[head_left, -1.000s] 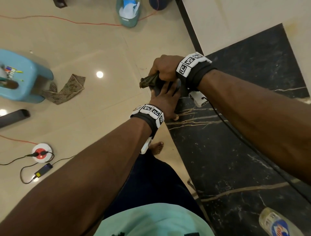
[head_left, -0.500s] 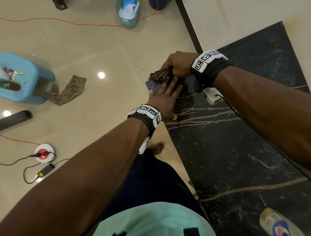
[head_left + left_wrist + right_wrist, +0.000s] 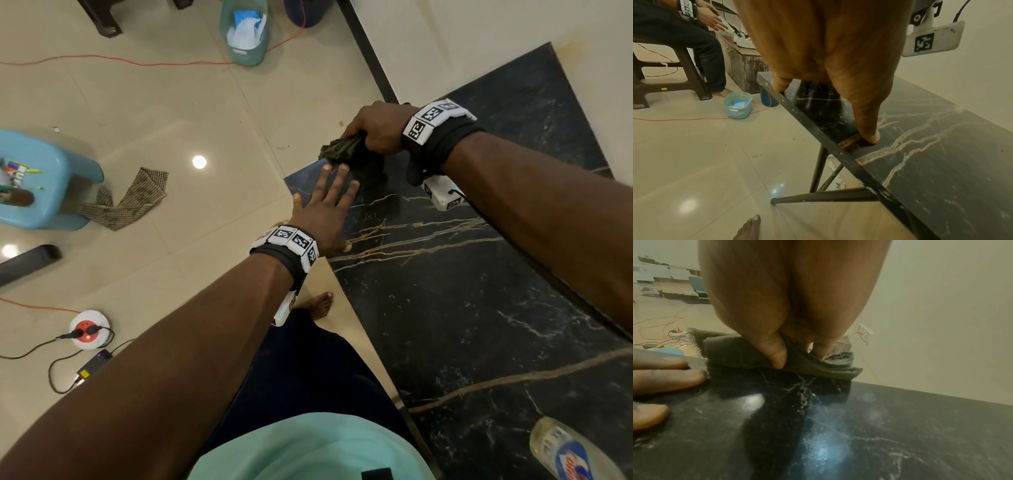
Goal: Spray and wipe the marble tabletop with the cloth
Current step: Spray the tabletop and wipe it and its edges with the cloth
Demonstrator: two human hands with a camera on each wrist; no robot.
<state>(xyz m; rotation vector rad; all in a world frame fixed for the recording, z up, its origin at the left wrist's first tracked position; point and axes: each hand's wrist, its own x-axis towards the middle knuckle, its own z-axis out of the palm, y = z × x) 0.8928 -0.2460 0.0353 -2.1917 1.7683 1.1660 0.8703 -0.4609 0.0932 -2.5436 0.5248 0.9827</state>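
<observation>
The black marble tabletop (image 3: 462, 308) with gold veins runs from lower right to its far corner. My right hand (image 3: 373, 132) grips a bunched dark olive cloth (image 3: 339, 150) at that corner; in the right wrist view the thumb (image 3: 774, 352) and fingers pinch the cloth (image 3: 735, 353) against the marble (image 3: 838, 434). Just short of the cloth my left hand (image 3: 325, 205) lies flat on the tabletop, fingers straight. In the left wrist view its thumb (image 3: 869, 133) presses the marble (image 3: 941, 162) near the edge. A clear spray bottle (image 3: 565, 452) lies at the lower right.
On the tiled floor to the left are a blue stool (image 3: 37, 178), a checked rag (image 3: 126, 198), a red and white power socket (image 3: 89, 330) with cables and a teal basket (image 3: 245, 34). A seated person (image 3: 684, 32) is beyond. A cream wall (image 3: 479, 41) borders the table.
My right hand has drawn the cloth back from beyond the table's far corner onto the marble, toward the wall. My left hand stays flat near the corner, its fingers now clear of the cloth.
</observation>
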